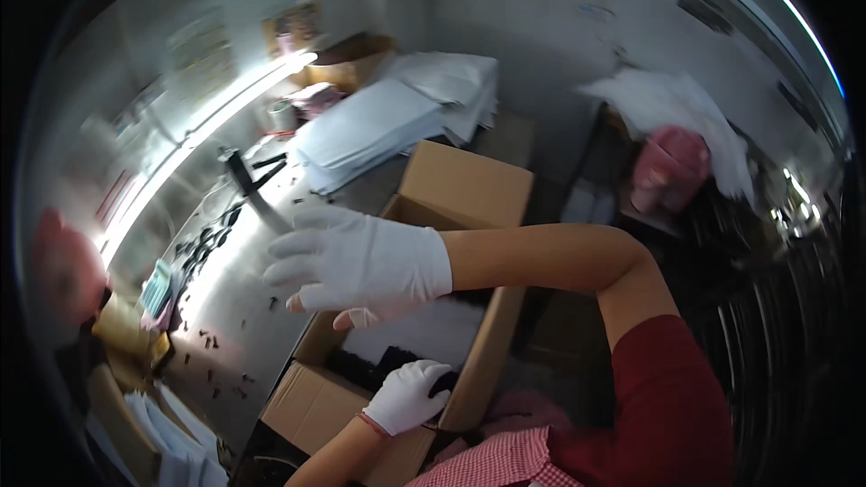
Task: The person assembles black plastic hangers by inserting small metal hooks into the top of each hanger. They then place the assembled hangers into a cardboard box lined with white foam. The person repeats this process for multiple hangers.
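Note:
A cardboard box [494, 347] with its flaps folded out stands in front of me. Inside it lie a white sheet [424, 334] and dark black pieces [354, 368], whose kind I cannot make out. My left hand [408, 399], in a white glove, reaches into the near end of the box. Its fingers curl round a small black piece [443, 384], mostly hidden by the hand. Above the box, my right hand [361, 261] reaches across to the left. It wears a white glove with bare thumb and fingertip showing, its fingers are spread and nothing is in it.
On the metal table [262, 325] lie small dark parts [209, 340] and a row of black pieces [203, 248], beside a black stand [242, 176]. White sheets [379, 122] are stacked behind. A bright tube lamp [207, 131] runs along the wall. Pink bags [672, 167] lie right.

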### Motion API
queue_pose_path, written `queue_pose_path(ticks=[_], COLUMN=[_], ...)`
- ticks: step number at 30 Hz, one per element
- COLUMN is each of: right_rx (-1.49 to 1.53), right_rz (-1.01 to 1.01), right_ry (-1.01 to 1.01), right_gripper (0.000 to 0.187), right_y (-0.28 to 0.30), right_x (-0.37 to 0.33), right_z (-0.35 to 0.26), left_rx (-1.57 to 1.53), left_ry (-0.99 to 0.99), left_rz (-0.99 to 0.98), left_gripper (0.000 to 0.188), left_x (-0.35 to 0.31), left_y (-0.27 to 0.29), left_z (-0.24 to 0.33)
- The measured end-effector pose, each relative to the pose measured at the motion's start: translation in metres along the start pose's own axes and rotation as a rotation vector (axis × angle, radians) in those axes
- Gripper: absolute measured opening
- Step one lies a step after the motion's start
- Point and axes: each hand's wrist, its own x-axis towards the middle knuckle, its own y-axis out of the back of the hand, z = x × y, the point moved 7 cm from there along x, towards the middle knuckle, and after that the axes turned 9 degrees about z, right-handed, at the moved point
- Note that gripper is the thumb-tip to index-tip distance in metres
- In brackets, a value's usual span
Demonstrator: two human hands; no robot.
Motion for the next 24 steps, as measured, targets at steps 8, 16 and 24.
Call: queue_pose_path(ticks=[8, 16, 24], right_rx=[-0.195, 0.393, -0.321], right_rz=[0.043, -0.250, -0.486], right_ry=[-2.030, -2.677, -3.339], right_gripper=[0.045, 0.052, 0.063], right_y=[0.001, -0.126, -0.027], right_x=[-0.507, -0.704, -0.802], right_z=[-0.213, -0.677, -0.853], left_rx=[0.132, 0.015, -0.078], left_ry=[-0.345, -0.454, -0.053], left_rz=[-0.134, -0.394, -0.744], left_gripper=[0.060, 0.056, 0.044], left_x=[0.035, 0.020, -0.093], left_y=[-0.096, -0.195, -0.362], left_z=[0.066, 0.172, 0.184])
